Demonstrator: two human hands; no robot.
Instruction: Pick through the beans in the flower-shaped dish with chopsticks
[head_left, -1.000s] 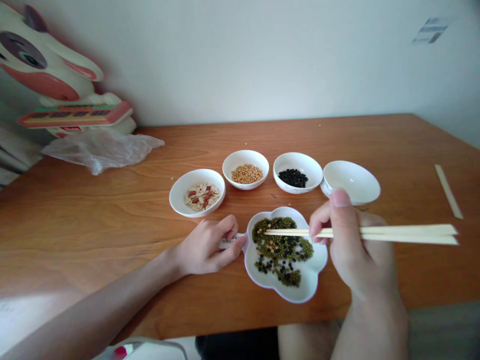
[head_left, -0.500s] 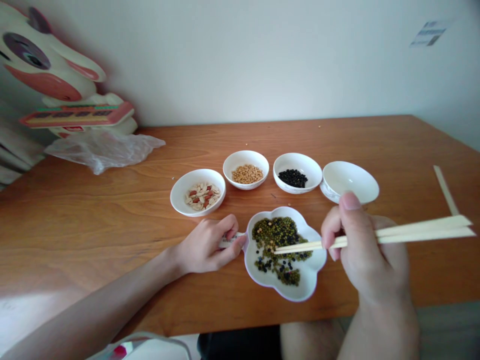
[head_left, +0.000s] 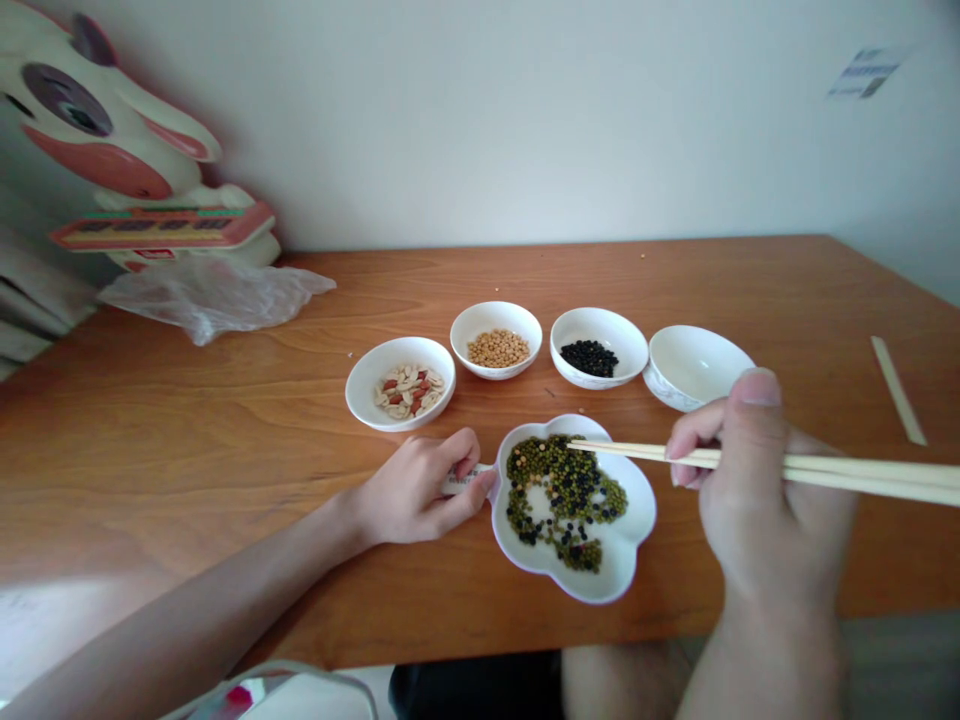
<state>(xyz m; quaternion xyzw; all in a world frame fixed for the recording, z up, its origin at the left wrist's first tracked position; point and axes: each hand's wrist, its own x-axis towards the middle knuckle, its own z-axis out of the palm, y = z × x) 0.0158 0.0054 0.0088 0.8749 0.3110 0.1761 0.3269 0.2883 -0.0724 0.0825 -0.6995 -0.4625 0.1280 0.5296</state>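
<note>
The dish (head_left: 619,562) is set on the worktop (head_left: 225,430), between the two hands and in front of four bowls. Its handle (head_left: 454,481) is held by the left hand (head_left: 416,492), the grip closed around it. In the right hand (head_left: 761,490), a pair of chopsticks (head_left: 630,451) is held, pinched between thumb and fingers. Their tips are brought together at the mixed beans (head_left: 527,458) near the dish's far edge; whether a bean is caught between them cannot be told. Green, black and a few yellow beans are mingled in the dish.

Peanuts (head_left: 409,391) are held in the leftmost bowl (head_left: 360,392), yellow beans (head_left: 498,348) in the next, black beans (head_left: 590,358) in the third. The fourth bowl (head_left: 690,360) is placed just beside the third, partly hidden by the right hand. A pale strip (head_left: 898,390) is laid farther right. At the far left, a plastic bag (head_left: 225,300) is seen before a toy (head_left: 139,160).
</note>
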